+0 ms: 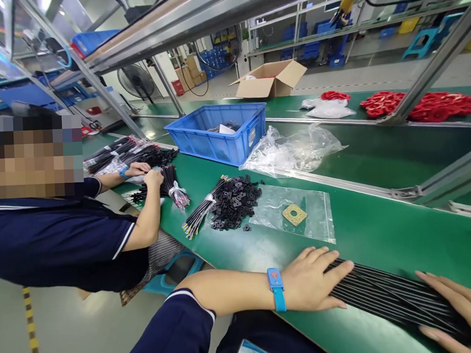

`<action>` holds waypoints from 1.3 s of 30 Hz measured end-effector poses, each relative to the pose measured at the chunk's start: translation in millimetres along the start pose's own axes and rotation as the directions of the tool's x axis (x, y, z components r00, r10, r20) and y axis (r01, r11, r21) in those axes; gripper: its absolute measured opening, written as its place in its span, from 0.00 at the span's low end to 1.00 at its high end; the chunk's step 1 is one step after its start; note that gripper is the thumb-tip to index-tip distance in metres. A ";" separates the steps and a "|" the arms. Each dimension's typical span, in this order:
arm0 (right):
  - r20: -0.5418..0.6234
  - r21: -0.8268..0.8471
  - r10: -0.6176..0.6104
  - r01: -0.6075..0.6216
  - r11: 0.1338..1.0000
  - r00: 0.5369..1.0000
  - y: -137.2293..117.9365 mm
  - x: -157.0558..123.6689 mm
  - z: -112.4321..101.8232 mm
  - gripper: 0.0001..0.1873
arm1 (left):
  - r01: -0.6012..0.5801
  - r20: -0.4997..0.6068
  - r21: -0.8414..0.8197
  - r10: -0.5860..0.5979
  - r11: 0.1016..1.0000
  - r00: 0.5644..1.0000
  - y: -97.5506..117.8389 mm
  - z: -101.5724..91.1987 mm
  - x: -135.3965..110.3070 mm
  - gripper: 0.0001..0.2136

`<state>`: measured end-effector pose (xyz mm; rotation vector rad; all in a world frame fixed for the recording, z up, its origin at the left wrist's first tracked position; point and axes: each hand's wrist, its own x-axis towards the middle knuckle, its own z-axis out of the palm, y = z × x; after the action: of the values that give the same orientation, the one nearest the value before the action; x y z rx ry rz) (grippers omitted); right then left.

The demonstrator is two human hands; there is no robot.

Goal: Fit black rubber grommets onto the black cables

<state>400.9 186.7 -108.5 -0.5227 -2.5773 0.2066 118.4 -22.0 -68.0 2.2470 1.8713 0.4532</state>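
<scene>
A flat spread of long black cables (384,292) lies on the green workbench at the front right. My left hand (312,280), with a blue wrist strap (275,285), rests over the cables' left end, its fingers stretched and spread. At the right edge, my right hand (457,307) touches the cables with fingers extended and thumb apart; part of it is cut off by the frame. Behind my left hand, a clear plastic bag (319,219) carries a yellowish square piece with a hole (294,214).
A pile of small black parts (236,201) sits beside a tied cable bundle (201,212). Farther back stand a blue bin (218,141), crumpled plastic (292,148), and red parts (443,105). To the left, a co-worker (66,236) handles cables. A metal post (429,59) rises at right.
</scene>
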 end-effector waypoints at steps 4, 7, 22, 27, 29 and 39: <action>-0.025 -0.114 -0.034 0.031 0.993 0.999 -12.0 6.1 -4.9 0.35 | 0.054 -0.010 -0.150 -0.056 0.987 0.998 -1.8 8.8 0.8 0.49; -0.014 -0.101 -0.033 0.031 0.994 0.999 -18.2 11.7 -10.0 0.34 | 0.062 -0.024 -0.162 -0.067 0.985 0.997 -3.2 9.5 2.3 0.51; 0.114 0.014 0.118 -0.121 0.993 0.986 -33.2 31.3 -4.9 0.25 | -0.026 -0.022 -0.135 0.023 0.991 0.999 -29.2 -4.9 -18.0 0.47; 0.101 -0.117 0.084 -0.072 0.991 0.991 -30.4 49.2 -23.4 0.34 | -0.038 -0.006 -0.141 0.037 0.989 0.999 -28.7 -2.1 -16.2 0.46; 0.083 -0.167 0.061 -0.047 0.985 0.995 -46.6 56.2 -25.1 0.35 | -0.030 -0.001 -0.138 0.030 0.990 1.000 -27.4 -2.6 -15.8 0.46; 0.034 -0.295 -0.332 0.327 0.898 0.943 -104.5 60.2 20.2 0.46 | 0.017 0.016 -0.152 -0.014 0.988 1.000 -9.1 -6.0 -1.3 0.41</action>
<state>308.5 114.2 -74.3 -0.1784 -2.6433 -0.3072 107.7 -21.8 -65.5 2.1304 1.7810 0.5547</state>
